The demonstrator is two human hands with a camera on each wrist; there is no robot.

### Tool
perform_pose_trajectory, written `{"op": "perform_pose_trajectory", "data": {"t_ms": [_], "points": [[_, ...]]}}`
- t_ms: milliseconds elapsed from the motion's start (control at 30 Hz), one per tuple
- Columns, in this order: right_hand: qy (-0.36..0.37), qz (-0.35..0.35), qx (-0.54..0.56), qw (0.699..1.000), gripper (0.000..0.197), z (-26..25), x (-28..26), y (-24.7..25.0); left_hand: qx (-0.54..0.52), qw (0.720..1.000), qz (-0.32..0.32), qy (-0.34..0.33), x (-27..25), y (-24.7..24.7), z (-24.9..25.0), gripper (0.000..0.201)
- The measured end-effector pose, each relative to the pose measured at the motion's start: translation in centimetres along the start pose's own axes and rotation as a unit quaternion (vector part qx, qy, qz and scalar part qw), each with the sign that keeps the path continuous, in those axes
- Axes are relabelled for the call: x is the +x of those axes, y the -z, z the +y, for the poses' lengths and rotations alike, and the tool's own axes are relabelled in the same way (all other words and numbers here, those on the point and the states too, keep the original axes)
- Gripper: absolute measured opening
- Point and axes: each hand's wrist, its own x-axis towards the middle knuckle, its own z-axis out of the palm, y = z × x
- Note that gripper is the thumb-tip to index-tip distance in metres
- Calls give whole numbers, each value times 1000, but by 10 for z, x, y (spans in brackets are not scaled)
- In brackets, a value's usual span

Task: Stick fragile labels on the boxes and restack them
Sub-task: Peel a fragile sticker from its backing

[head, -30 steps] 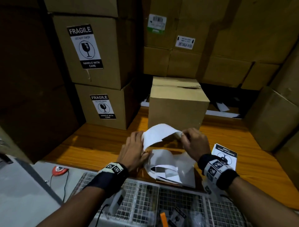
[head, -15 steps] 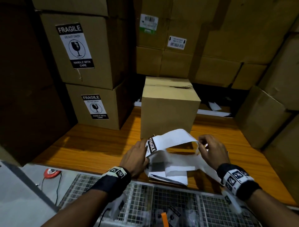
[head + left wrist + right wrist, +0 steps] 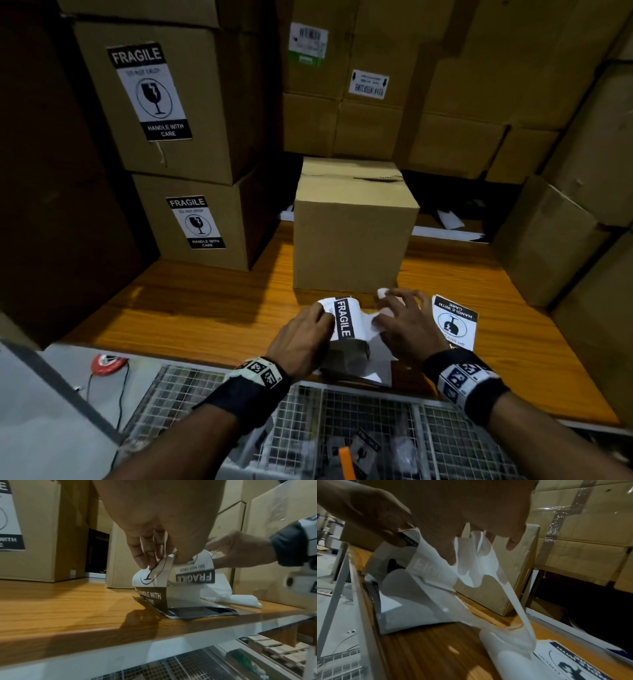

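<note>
Our left hand [image 3: 301, 337] pinched the curled label [image 3: 343, 322] while our right hand [image 3: 404, 322] pinched its backing paper [image 3: 476, 566], likely to peel them apart beside the unlabelled box [image 3: 352, 236].

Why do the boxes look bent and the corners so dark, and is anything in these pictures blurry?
Head view: the wide lens bows the stacked boxes, the corners fall dark, and light glares off the wooden table. Left wrist view: the left hand fills the top, softly blurred, casting a shadow under the fragile label. Right wrist view: the right hand and backing paper are smeared.
</note>
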Motion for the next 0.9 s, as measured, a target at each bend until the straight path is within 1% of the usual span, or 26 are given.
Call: {"op": "perform_pose_trajectory", "data": {"t_ms": [33,100,167,200,267,300,400,433,500,567,700,800,833,900], "points": [[2,25,2,1000,34,3,-2,-2,10,1000,5,13,0,-2,-2,24],[13,67,11,998,31,9,-7,-3,27,999,10,31,-1,-3,-4,29],[27,91,8,995,30,12,-12,1,43,999,0,24,-2,-4,-5,31],[29,93,5,995,31,13,-14,3,51,998,-15,15,-2,-5,-5,32],[27,72,-1,997,34,13,-17,8,68,996,-51,-8,-2,-9,-7,41],[30,48,-3,998,35,13,-18,8,77,995,-68,-17,-1,-10,-8,44],[52,-52,-29,997,37,13,-23,3,95,990,-100,-37,7,-13,-9,47],[53,-90,-41,994,38,12,-25,1,102,987,-114,-42,11,-13,-8,48],[48,-143,-55,987,37,9,-29,-3,129,979,-150,-58,18,-14,-7,51],[36,-163,-62,984,34,8,-31,-5,153,970,-173,-71,24,-18,-6,49],[1,-186,-56,981,30,9,-32,-5,141,972,-179,-65,25,-26,-10,42],[7,-173,-53,984,16,9,-38,-10,137,969,-193,-68,24,-30,-14,27],[-1,-178,-50,983,22,8,-39,-11,142,968,-196,-68,25,-31,-15,22],[-24,-182,-46,982,34,3,-38,-14,162,963,-203,-70,28,-32,-12,21]]}}
